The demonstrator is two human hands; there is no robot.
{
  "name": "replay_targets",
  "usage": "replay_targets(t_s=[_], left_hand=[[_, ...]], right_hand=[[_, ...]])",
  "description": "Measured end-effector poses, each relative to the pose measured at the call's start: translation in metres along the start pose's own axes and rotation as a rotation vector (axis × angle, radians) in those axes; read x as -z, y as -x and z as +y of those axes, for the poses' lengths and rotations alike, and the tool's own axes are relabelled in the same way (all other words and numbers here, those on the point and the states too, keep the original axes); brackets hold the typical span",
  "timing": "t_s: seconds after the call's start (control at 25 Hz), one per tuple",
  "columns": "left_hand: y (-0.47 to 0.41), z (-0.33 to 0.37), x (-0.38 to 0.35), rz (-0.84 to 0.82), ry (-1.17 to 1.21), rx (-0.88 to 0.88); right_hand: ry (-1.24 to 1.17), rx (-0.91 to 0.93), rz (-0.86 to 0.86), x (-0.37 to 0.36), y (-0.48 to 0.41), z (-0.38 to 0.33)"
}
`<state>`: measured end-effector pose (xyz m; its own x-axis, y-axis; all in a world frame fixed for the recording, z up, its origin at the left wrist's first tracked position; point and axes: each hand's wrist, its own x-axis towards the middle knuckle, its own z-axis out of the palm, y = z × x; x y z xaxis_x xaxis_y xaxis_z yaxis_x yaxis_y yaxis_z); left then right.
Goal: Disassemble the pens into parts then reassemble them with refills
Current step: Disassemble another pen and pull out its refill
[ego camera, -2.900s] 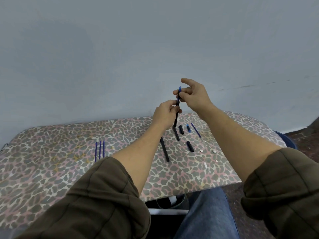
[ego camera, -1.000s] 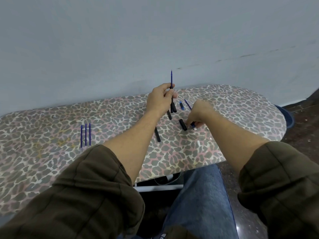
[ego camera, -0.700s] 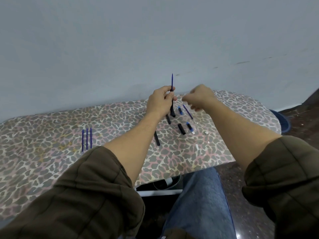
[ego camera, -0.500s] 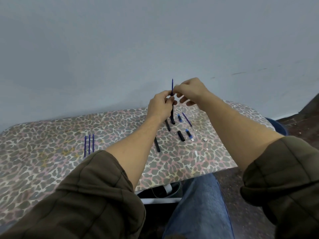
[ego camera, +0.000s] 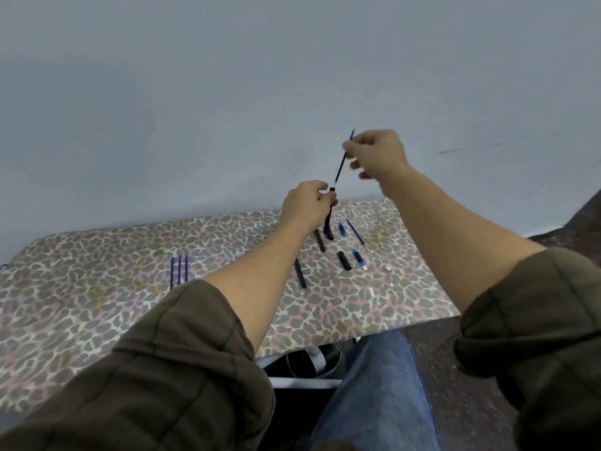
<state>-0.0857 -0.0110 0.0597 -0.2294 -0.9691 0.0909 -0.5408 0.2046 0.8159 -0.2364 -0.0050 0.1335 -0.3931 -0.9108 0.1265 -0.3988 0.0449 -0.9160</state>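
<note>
My left hand (ego camera: 307, 201) grips a black pen barrel (ego camera: 329, 212) upright above the table. My right hand (ego camera: 377, 154) pinches a thin blue refill (ego camera: 342, 161) near its top; the refill's lower end meets the barrel's mouth. On the leopard-print table (ego camera: 97, 281) lie black barrels (ego camera: 300, 272), a black cap (ego camera: 344, 261), blue end pieces (ego camera: 357, 256), a loose blue refill (ego camera: 354, 231) and three spare blue refills (ego camera: 179, 270) side by side at the left.
Several small white bits (ego camera: 371, 291) lie scattered near the table's right front edge. A grey wall (ego camera: 227, 92) stands right behind the table. My jeans-clad leg (ego camera: 377, 392) and a white frame bar (ego camera: 305, 382) are below the front edge.
My right hand set a blue end piece down on the table, came back up and took the refill. It has since lifted the refill almost clear of the barrel, and the view has tilted.
</note>
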Motion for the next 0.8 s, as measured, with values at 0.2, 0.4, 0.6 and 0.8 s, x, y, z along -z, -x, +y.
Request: replay_targets(t_s=[0.2, 0.4, 0.6, 0.8], left_hand=[[-0.006, -0.014, -0.003, -0.035, -0.071, 0.243], [-0.002, -0.027, -0.022, -0.143, -0.092, 0.507], [0.003, -0.045, -0.040, -0.102, -0.215, 0.613], [0.009, -0.053, -0.052, -0.111, -0.291, 0.635]], right_hand=[[0.207, -0.007, 0.124, 0.030, -0.021, 0.001], [0.760, -0.077, -0.174, 0.021, 0.000, 0.060], [0.995, -0.217, -0.385, 0.006, 0.015, 0.123], [1.059, -0.283, -0.432, -0.003, 0.016, 0.143]])
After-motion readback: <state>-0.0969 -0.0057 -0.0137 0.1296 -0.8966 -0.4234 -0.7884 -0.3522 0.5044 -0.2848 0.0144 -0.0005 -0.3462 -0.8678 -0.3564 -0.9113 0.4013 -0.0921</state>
